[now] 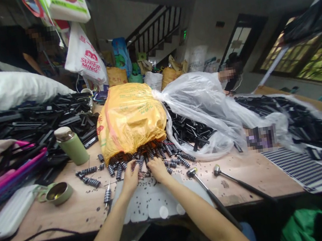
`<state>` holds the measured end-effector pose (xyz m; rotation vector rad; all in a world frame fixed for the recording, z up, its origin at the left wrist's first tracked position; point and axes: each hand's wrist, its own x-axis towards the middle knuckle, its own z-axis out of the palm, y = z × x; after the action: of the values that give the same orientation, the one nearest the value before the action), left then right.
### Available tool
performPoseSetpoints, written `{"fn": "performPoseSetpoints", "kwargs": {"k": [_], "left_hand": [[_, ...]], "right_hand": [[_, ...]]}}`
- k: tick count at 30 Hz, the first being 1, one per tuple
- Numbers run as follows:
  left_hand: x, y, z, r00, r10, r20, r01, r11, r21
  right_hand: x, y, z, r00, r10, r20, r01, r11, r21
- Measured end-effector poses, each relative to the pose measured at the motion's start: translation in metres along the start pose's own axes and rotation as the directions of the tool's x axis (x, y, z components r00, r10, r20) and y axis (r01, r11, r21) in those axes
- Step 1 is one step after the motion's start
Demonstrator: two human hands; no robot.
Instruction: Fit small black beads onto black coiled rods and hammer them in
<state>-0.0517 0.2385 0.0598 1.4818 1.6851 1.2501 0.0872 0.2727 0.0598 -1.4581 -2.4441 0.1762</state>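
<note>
"Since both hands sit just below the front of the yellow sack (132,112), what worries you first?"

"That sack, at 12 o'clock. It bulges over the striped rods (120,168), and a tug on one caught at its lower edge could, I'd guess, bring more sliding down over the fingers."

"And the black bits (149,200)?"

"They lie loose on the grey sheet (149,213), many at 6 o'clock from the hands. A dragging wrist might sweep some off the table (86,209). At 2 o'clock the nearer hammer (216,200) has its handle out past the near edge; a bump from the right forearm could knock it down. A wide left elbow toward 10 might spill the cup (66,199)."

"How are the hands posed?"

"Forearms come in from 7 and 5, hands close but apart. The left hand (132,175) points toward 1, fingers curled; the right hand (159,170) points toward 11, back upward, fingers bent down."

"Gripping anything?"

"Can't tell for either: the fingertips are lost among the rods, so a pinch and a touch would look alike. Those rods spread along the sack's front from 11 to 1, with a few strays near 10."
</note>
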Motion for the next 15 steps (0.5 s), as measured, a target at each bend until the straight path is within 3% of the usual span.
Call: {"fn": "performPoseSetpoints", "kwargs": {"k": [3,7,11,13,15], "left_hand": [[-0.015,-0.001,-0.012,0.993,-0.116,-0.009,0.11,0.961,-0.254],[-0.026,0.005,-0.015,0.96,-0.273,0.061,0.26,0.789,-0.557],[-0.031,0.013,-0.011,0.964,-0.246,0.097,0.256,0.784,-0.566],[-0.033,0.016,-0.015,0.97,-0.223,0.098,0.242,0.834,-0.497],[-0.033,0.019,-0.023,0.977,-0.21,0.033,0.208,0.909,-0.362]], "right_hand": [[-0.008,0.004,-0.002,1.0,0.01,0.005,-0.01,0.998,0.059],[-0.017,0.0,-0.006,0.998,0.065,-0.021,-0.061,0.987,0.152],[0.0,-0.004,-0.005,0.996,0.086,0.009,-0.084,0.944,0.319],[0.014,0.0,-0.007,0.995,0.092,0.029,-0.095,0.891,0.444],[0.027,0.008,-0.013,0.991,0.128,0.044,-0.13,0.809,0.573]]}}
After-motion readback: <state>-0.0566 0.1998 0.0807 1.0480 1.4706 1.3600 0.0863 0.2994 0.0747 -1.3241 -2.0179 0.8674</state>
